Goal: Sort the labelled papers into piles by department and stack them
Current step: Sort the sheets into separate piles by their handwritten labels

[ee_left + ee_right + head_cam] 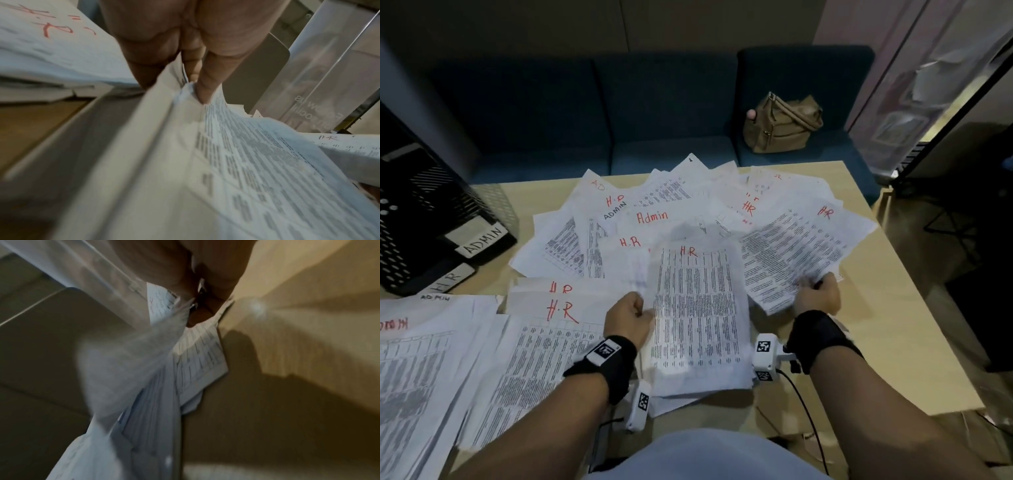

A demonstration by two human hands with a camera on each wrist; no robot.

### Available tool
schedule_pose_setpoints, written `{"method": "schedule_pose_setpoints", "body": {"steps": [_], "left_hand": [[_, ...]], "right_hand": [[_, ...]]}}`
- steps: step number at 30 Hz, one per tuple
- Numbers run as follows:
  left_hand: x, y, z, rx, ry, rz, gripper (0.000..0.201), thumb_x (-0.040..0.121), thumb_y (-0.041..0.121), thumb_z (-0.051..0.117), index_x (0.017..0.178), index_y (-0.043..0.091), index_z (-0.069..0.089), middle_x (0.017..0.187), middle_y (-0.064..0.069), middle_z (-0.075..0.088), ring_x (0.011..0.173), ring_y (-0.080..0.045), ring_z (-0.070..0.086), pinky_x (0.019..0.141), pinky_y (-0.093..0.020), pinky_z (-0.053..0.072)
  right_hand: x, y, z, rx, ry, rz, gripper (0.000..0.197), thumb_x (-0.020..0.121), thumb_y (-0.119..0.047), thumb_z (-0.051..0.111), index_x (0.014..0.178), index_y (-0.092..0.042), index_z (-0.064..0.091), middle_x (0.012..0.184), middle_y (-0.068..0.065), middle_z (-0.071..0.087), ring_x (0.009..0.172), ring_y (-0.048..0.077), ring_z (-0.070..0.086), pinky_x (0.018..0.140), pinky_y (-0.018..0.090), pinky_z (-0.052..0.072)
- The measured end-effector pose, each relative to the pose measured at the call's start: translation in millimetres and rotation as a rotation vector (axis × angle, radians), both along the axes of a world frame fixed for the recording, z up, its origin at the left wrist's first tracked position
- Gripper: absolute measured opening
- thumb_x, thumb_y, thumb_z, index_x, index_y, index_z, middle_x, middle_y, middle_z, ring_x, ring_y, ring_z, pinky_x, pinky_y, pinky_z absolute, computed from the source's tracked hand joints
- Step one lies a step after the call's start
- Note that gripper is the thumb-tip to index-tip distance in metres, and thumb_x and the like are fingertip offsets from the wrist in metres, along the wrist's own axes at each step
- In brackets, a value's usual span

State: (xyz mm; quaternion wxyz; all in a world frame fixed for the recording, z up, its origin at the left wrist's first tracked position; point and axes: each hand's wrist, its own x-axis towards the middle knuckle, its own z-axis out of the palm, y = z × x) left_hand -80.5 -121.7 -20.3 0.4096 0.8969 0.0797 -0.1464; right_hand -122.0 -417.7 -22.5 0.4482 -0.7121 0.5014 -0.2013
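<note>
Papers marked H.R sit mid-desk, the left hand pinching their left edge, likely to lift them toward the H.R pile. Right hand pinches another H.R sheet, probably the next one to sort.

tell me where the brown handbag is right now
In the head view the brown handbag sits on the dark blue sofa beyond the table's far edge, toward the right, behind the spread of labelled papers.

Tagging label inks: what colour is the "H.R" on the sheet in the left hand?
Red, handwritten at the top of the sheet the left hand grips; clearest in head view.
</note>
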Motion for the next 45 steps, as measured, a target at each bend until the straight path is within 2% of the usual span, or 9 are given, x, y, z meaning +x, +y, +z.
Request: {"method": "schedule_pose_setpoints", "body": {"steps": [12,16,19,23,26,29,32,39,45], "left_hand": [[21,19,6,-0.256,0.064,0.125,0.05,0.089,-0.007,0.044,0.117,0.035,0.046,0.124,-0.007,0.057,0.084,-0.022,0.059,0.063,-0.023,0.045],[16,15,7,-0.356,0.111,0.168,0.027,0.098,0.032,0.047,0.125,0.029,0.046,0.137,-0.007,0.048,0.123,-0.024,0.048,0.097,-0.032,0.038],[12,14,8,-0.46,0.133,0.181,0.067,0.076,0.065,0.061,0.13,0.029,0.043,0.14,0.001,0.045,0.13,-0.019,0.041,0.104,-0.034,0.032],[3,14,3,-0.376,0.102,0.123,0.112,0.065,0.014,0.086,0.144,0.048,0.013,0.149,0.0,0.038,0.131,-0.024,0.044,0.106,-0.046,0.04],[-1,17,2,-0.307,0.082,0.187,0.121,0.074,-0.012,0.071,0.145,0.051,-0.003,0.149,0.015,0.021,0.121,-0.014,0.043,0.094,-0.03,0.044],[0,29,-9,-0.287,0.189,0.222,0.096,0.073,-0.003,0.076,0.149,0.021,0.023,0.146,0.005,0.036,0.127,-0.016,0.04,0.104,-0.033,0.038],[2,34,-10,-0.336,0.269,0.28,0.037,0.073,-0.007,0.074,0.107,0.002,0.063,0.105,-0.018,0.069,0.096,-0.031,0.064,0.084,-0.036,0.05],[-3,31,3,-0.441,0.227,0.218,0.024,0.077,-0.019,0.061,0.09,0.001,0.064,0.085,-0.01,0.062,0.077,-0.024,0.057,0.051,-0.019,0.05],[7,49,-2,-0.502,0.201,0.538,0.027,0.065,-0.02,0.06,0.088,-0.004,0.062,0.08,-0.014,0.062,0.076,-0.03,0.057,0.067,-0.035,0.05]], "right_hand": [[18,9,57,-0.028,-0.361,0.34,0.028,0.084,0.012,0.033,0.09,-0.013,0.044,0.078,0.002,0.046,0.069,0.015,0.042,0.071,0.023,0.036],[14,50,17,-0.067,0.028,0.602,0.01,0.093,-0.003,0.04,0.084,-0.008,0.042,0.076,0.008,0.05,0.069,0.023,0.046,0.057,0.031,0.033],[12,77,-7,-0.22,0.283,0.735,0.018,0.091,-0.014,0.043,0.073,-0.011,0.041,0.086,0.008,0.047,0.078,0.028,0.048,0.061,0.033,0.038],[19,94,-11,-0.292,0.48,0.788,0.028,0.086,-0.03,0.052,0.104,-0.015,0.067,0.132,0.003,0.045,0.119,0.026,0.044,0.096,0.042,0.04],[27,96,-4,-0.21,0.418,0.753,0.045,0.075,-0.041,0.063,0.117,-0.027,0.054,0.125,0.0,0.052,0.116,0.025,0.05,0.095,0.042,0.034],[32,96,-5,-0.063,0.316,0.671,0.069,0.073,-0.051,0.067,0.132,-0.038,0.033,0.108,-0.003,0.06,0.105,0.023,0.055,0.094,0.043,0.03],[35,97,-6,-0.004,0.234,0.568,0.052,0.081,-0.066,0.053,0.126,-0.042,0.044,0.103,-0.004,0.064,0.105,0.024,0.057,0.096,0.045,0.025],[50,81,-7,-0.014,0.161,0.443,0.052,0.094,-0.063,0.02,0.122,-0.037,0.055,0.126,0.006,0.053,0.119,0.032,0.048,0.098,0.054,0.026],[57,73,-7,0.126,0.118,0.641,0.031,0.094,-0.025,0.051,0.122,-0.016,0.059,0.11,0.005,0.064,0.107,0.025,0.059,0.087,0.032,0.045]]}}
